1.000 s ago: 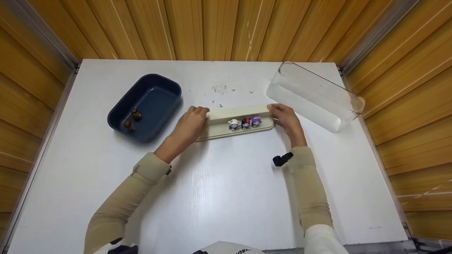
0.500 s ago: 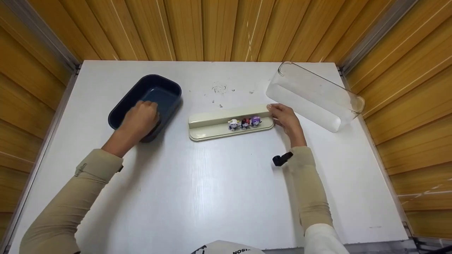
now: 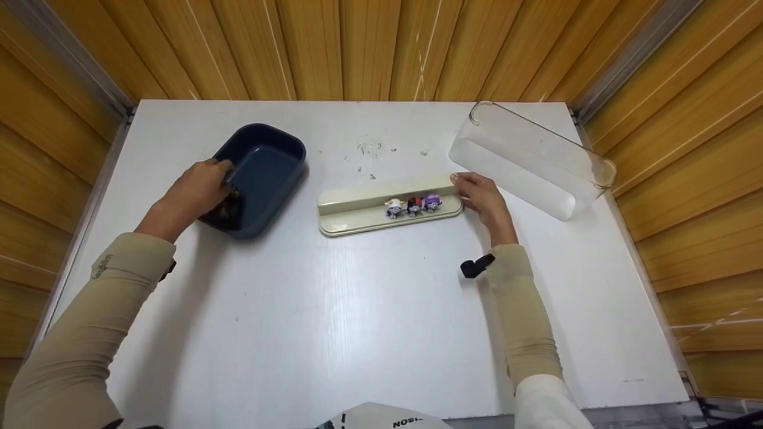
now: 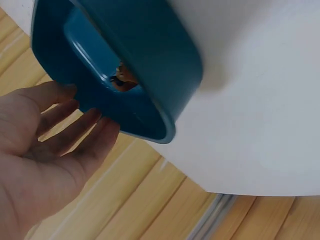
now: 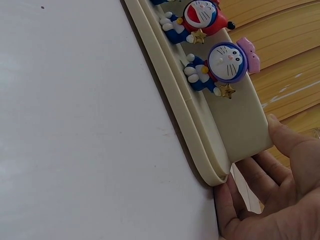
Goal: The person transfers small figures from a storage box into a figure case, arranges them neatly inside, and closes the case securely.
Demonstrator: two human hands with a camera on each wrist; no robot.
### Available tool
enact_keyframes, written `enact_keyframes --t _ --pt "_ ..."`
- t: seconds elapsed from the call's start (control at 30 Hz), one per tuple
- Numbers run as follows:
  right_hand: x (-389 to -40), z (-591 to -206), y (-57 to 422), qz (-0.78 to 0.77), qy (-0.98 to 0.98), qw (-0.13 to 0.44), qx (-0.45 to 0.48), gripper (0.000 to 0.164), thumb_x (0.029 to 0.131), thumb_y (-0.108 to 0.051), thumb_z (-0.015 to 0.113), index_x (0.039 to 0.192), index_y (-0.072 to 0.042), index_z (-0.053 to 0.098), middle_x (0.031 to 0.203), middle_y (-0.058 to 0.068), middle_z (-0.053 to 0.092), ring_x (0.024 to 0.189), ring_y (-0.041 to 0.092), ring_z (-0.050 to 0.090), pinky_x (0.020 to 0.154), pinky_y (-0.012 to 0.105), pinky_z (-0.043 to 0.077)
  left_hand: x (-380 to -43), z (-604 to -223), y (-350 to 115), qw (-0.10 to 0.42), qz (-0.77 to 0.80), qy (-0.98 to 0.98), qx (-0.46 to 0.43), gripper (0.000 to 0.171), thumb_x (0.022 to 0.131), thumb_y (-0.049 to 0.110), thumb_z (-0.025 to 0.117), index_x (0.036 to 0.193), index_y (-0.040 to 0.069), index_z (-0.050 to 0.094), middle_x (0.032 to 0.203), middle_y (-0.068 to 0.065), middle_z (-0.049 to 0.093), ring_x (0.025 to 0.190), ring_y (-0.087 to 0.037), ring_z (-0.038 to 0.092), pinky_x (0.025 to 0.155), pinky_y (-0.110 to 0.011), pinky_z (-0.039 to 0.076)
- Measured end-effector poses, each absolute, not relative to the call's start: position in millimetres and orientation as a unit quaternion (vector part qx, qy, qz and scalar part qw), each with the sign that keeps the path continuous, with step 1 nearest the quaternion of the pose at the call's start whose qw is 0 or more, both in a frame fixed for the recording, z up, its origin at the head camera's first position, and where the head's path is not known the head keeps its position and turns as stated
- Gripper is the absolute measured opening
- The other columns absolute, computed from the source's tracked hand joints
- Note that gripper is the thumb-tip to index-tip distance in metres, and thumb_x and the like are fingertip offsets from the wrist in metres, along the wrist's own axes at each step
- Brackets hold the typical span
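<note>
Over the left side of a dark blue bin [image 3: 268, 176], my left hand [image 3: 194, 189] reaches in with fingers loosely extended. The left wrist view shows its fingertips right at the bin's rim, with nothing between them. A brown figurine [image 4: 123, 80] lies inside the bin. My right hand [image 3: 484, 201] holds the right end of a long cream stepped stand [image 3: 351, 224], thumb on its raised back edge. Three cat-like figurines stand in a row on its lower step: one with a white-and-yellow head [image 3: 394, 208], one red [image 3: 414, 206] and one purple [image 3: 432, 202].
A clear rectangular container [image 3: 530, 158] lies at the back right of the white table [image 3: 357, 322]. Small dark marks [image 3: 371, 149] show on the tabletop behind the stand. Wood-patterned walls [image 3: 369, 47] enclose the table at the back and sides.
My left hand has let go of the stand's left end and moved left, into the bin and then to its left side. My right hand and the figurines stay in place.
</note>
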State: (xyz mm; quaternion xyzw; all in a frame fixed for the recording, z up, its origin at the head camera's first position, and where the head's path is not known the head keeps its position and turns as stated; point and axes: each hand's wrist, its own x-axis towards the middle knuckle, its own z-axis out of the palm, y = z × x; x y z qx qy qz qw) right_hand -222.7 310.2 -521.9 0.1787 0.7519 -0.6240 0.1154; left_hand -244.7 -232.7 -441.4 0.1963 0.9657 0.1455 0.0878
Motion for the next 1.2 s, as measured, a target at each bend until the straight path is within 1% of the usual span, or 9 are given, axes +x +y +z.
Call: enact_keyframes --t 0.13,0.23,0.4,0.5,0.7,0.73,0.97,1.07,1.2 --pt "-223 -521 309 -0.628 0.750 0.114 0.176 0.056 0.100 -0.036 0.065 0.144 -0.003 0.053 0.126 0.008 0.061 0.117 0.022 0.061 0.096 0.032 0.052 -255 -446 -237 0.143 0.164 0.961 0.169 0.041 0.098 0.006 0.064 0.134 -0.008 0.051 0.122 -0.036 0.057 0.114 -0.051 0.057 0.092 -0.062 0.047" --pt "-222 -521 310 -0.625 0.751 0.114 0.179 0.056 0.100 -0.037 0.064 0.144 -0.004 0.053 0.124 0.006 0.061 0.114 0.020 0.061 0.097 0.032 0.052 -263 -447 -238 0.172 0.171 0.958 0.152 0.043 0.097 0.008 0.066 0.134 -0.007 0.051 0.124 -0.036 0.057 0.116 -0.049 0.056 0.094 -0.062 0.046" --pt "-222 -521 311 -0.618 0.755 0.118 0.186 0.057 0.100 -0.038 0.065 0.145 -0.005 0.053 0.123 0.003 0.061 0.110 0.017 0.060 0.096 0.031 0.051 -278 -448 -237 0.205 0.170 0.953 0.147 0.048 0.094 0.009 0.070 0.135 -0.008 0.053 0.128 -0.037 0.056 0.120 -0.049 0.053 0.101 -0.062 0.043" --pt "-223 -521 310 -0.621 0.751 0.119 0.190 0.056 0.100 -0.037 0.066 0.144 -0.005 0.054 0.123 0.004 0.062 0.109 0.017 0.060 0.097 0.032 0.050 -285 -453 -239 0.213 0.174 0.950 0.150 0.047 0.092 0.008 0.072 0.133 -0.009 0.057 0.125 -0.037 0.058 0.119 -0.048 0.053 0.102 -0.061 0.042" --pt "-223 -522 308 -0.622 0.748 0.129 0.194 0.059 0.099 -0.037 0.066 0.147 -0.006 0.051 0.134 0.009 0.058 0.121 0.023 0.056 0.108 0.037 0.046 -288 -458 -241 0.213 0.187 0.949 0.136 0.042 0.089 0.004 0.074 0.127 -0.010 0.062 0.121 -0.035 0.061 0.116 -0.047 0.055 0.101 -0.060 0.044" --pt "-223 -521 308 -0.621 0.749 0.129 0.194 0.059 0.099 -0.037 0.066 0.147 -0.006 0.051 0.134 0.009 0.058 0.122 0.023 0.056 0.108 0.037 0.046 -289 -458 -240 0.211 0.191 0.949 0.133 0.041 0.089 0.004 0.074 0.125 -0.010 0.063 0.121 -0.035 0.061 0.116 -0.047 0.055 0.101 -0.061 0.044" --pt "-223 -519 310 -0.624 0.750 0.116 0.185 0.057 0.100 -0.035 0.065 0.145 -0.003 0.052 0.129 0.010 0.060 0.117 0.023 0.060 0.101 0.034 0.050 -294 -460 -235 0.201 0.207 0.953 0.091 0.027 0.085 0.005 0.078 0.108 -0.008 0.072 0.114 -0.033 0.063 0.106 -0.044 0.058 0.091 -0.059 0.050" --pt "-223 -519 310 -0.626 0.750 0.114 0.179 0.056 0.100 -0.034 0.065 0.145 -0.003 0.052 0.126 0.009 0.062 0.113 0.020 0.062 0.098 0.033 0.052 -296 -459 -232 0.192 0.204 0.957 0.080 0.026 0.082 0.004 0.082 0.104 -0.008 0.074 0.113 -0.033 0.063 0.102 -0.043 0.060 0.089 -0.058 0.052" --pt "-222 -520 311 -0.627 0.750 0.113 0.177 0.054 0.101 -0.034 0.065 0.144 -0.003 0.053 0.122 0.005 0.062 0.110 0.018 0.062 0.097 0.032 0.052 -297 -458 -228 0.178 0.196 0.961 0.078 0.024 0.077 0.000 0.086 0.097 -0.009 0.075 0.109 -0.034 0.064 0.092 -0.040 0.063 0.085 -0.055 0.055"
